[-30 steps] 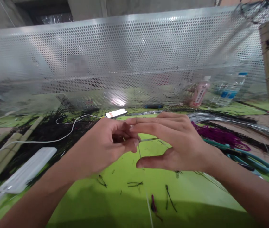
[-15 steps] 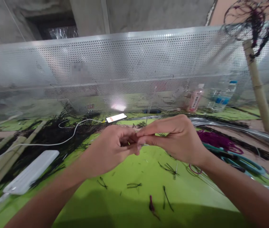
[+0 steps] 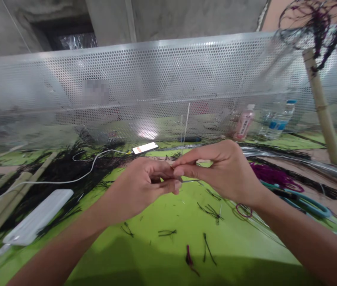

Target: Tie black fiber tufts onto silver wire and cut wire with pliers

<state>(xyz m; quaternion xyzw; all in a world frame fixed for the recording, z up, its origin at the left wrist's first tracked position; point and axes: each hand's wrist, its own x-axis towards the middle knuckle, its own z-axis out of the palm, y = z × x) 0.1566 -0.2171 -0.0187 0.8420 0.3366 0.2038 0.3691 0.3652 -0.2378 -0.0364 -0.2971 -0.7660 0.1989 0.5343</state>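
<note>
My left hand [image 3: 140, 186] is closed in a pinch, with a thin grey wire [image 3: 190, 181] showing past its fingertips. Against it, my right hand [image 3: 222, 171] has thumb and index finger pressed together. Whatever lies between the right fingertips is too small and hidden to make out. A pale thin strand [image 3: 186, 127] stands up behind the fingers; where it ends is hidden. Below the hands, short dark twisted pieces [image 3: 167, 232] and one purple-and-black piece [image 3: 189, 256] lie on the green tabletop [image 3: 144, 258].
Scissors with teal handles [image 3: 311, 202] and purple thread [image 3: 272, 176] lie right, near a silver wire bundle [image 3: 290, 157]. Left are a white power bank [image 3: 40, 216], bamboo poles [image 3: 16, 198] and dark fibres [image 3: 67, 171]. Behind are a phone [image 3: 145, 148], bottles [image 3: 245, 123] and perforated metal [image 3: 156, 79].
The fingertips have shifted slightly, and more of the grey wire shows between the hands. The pale upright strand now stands out more clearly. Both hands stay pinched together.
</note>
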